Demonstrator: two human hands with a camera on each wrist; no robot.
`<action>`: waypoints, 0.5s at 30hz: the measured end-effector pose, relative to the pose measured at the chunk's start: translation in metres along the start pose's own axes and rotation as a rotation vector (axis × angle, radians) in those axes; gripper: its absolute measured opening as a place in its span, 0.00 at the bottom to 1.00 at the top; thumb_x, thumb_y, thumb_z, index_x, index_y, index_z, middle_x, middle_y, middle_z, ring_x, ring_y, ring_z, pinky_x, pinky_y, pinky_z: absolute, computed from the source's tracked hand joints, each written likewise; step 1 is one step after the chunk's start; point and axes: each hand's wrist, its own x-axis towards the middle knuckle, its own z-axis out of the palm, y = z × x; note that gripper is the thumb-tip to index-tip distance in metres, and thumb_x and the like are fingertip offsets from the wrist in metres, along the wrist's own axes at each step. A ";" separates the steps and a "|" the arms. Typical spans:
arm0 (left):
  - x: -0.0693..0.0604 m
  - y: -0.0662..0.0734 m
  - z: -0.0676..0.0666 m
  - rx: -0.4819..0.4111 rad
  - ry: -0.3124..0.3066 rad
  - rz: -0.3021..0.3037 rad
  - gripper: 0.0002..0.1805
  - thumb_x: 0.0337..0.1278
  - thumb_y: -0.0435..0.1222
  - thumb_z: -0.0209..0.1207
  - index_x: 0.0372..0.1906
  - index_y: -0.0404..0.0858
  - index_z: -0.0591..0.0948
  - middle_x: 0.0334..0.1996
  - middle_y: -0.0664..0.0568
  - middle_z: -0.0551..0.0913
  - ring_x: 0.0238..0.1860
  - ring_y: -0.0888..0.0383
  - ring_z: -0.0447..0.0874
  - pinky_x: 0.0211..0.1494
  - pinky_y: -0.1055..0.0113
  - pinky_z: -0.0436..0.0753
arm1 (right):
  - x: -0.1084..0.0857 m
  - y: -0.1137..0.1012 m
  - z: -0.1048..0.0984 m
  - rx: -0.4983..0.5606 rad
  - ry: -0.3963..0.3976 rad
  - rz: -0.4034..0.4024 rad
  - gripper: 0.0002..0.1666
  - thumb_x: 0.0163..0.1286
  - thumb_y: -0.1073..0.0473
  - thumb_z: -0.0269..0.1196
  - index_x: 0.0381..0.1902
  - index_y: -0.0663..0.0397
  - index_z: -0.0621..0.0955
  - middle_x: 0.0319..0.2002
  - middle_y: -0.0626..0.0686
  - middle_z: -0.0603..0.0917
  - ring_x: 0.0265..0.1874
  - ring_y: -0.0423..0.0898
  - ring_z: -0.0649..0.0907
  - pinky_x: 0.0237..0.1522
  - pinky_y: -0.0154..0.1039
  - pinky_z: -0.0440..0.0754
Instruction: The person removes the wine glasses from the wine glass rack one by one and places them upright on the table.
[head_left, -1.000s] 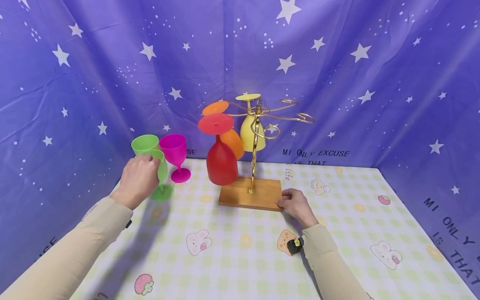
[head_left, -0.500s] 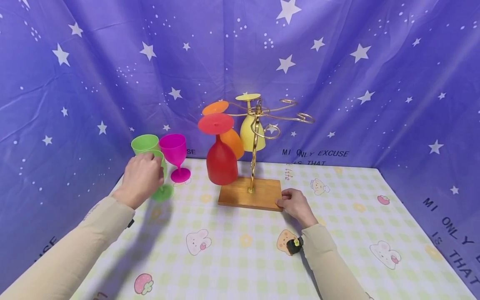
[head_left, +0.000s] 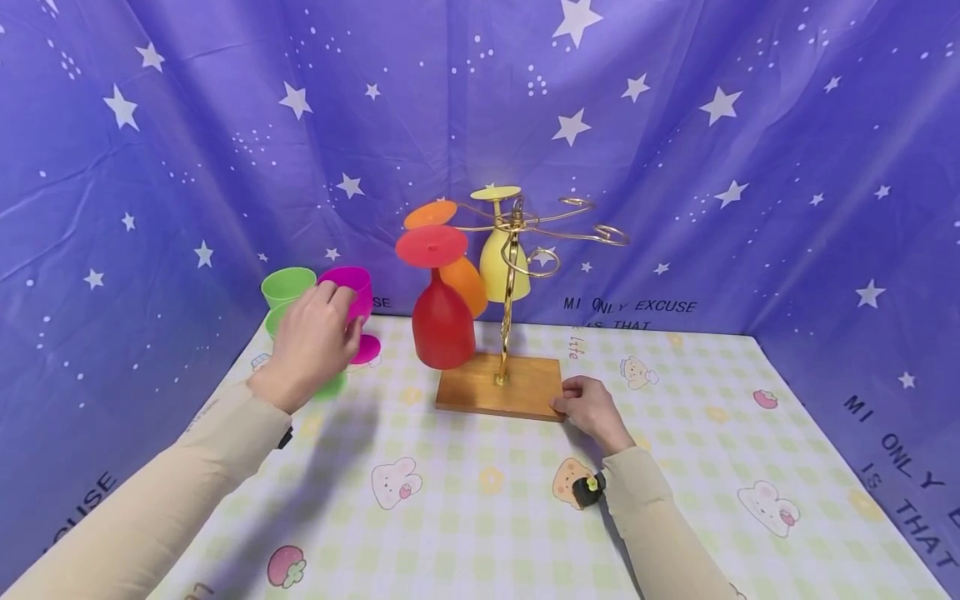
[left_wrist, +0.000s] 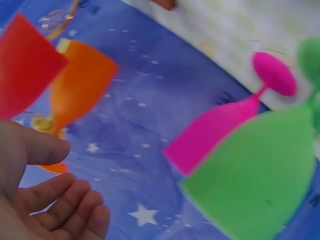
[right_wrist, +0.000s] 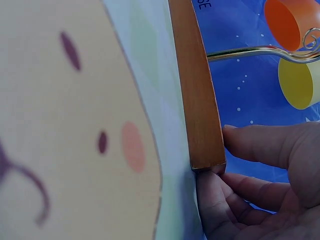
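Observation:
My left hand [head_left: 311, 342] hovers in front of the magenta goblet [head_left: 365, 350] and beside the front green goblet [head_left: 330, 385], partly covering both. In the left wrist view the fingers of my left hand [left_wrist: 57, 190] are loosely bent with nothing between them, apart from the magenta goblet [left_wrist: 215, 132] and green goblet [left_wrist: 255, 175]. My right hand [head_left: 596, 412] pinches the right end of the wooden base [head_left: 498, 387]; in the right wrist view the thumb and fingers of my right hand [right_wrist: 260, 185] hold the corner of the base [right_wrist: 197, 100].
Upside down on the left side of the gold rack [head_left: 507, 325] hang a red goblet [head_left: 442, 329], an orange goblet [head_left: 467, 287] and a yellow goblet [head_left: 504, 267]. Another green goblet [head_left: 287, 285] stands at the back left. A starry curtain [head_left: 465, 100] borders the checked tablecloth [head_left: 450, 517].
My left hand has left the front green goblet and moved right, towards the magenta one. My right hand has stayed at the base.

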 end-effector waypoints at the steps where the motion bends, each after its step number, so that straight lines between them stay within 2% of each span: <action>1: 0.002 0.004 -0.002 -0.027 0.021 0.000 0.09 0.49 0.30 0.61 0.35 0.30 0.76 0.31 0.41 0.74 0.32 0.43 0.72 0.39 0.52 0.74 | 0.000 0.000 0.000 -0.001 0.000 -0.001 0.24 0.59 0.62 0.66 0.52 0.69 0.76 0.41 0.60 0.79 0.37 0.50 0.78 0.37 0.39 0.77; 6: 0.016 0.029 -0.016 -0.135 0.148 0.039 0.12 0.53 0.31 0.60 0.42 0.29 0.75 0.36 0.41 0.76 0.38 0.44 0.72 0.44 0.53 0.74 | 0.000 0.000 -0.001 -0.008 -0.002 0.000 0.25 0.59 0.61 0.66 0.52 0.69 0.76 0.42 0.60 0.80 0.38 0.51 0.78 0.40 0.41 0.77; 12: 0.032 0.057 -0.029 -0.215 0.303 0.152 0.10 0.52 0.25 0.58 0.41 0.28 0.75 0.37 0.39 0.75 0.41 0.42 0.73 0.50 0.53 0.74 | 0.000 0.000 -0.001 -0.004 -0.005 -0.007 0.25 0.60 0.61 0.66 0.52 0.69 0.76 0.42 0.60 0.80 0.38 0.51 0.78 0.40 0.41 0.77; 15: 0.039 0.066 -0.031 -0.222 0.369 0.209 0.10 0.50 0.23 0.57 0.40 0.28 0.75 0.38 0.37 0.75 0.40 0.41 0.73 0.48 0.53 0.73 | 0.000 -0.001 -0.002 -0.004 -0.007 -0.007 0.25 0.59 0.61 0.66 0.52 0.69 0.75 0.42 0.60 0.79 0.38 0.50 0.78 0.40 0.41 0.77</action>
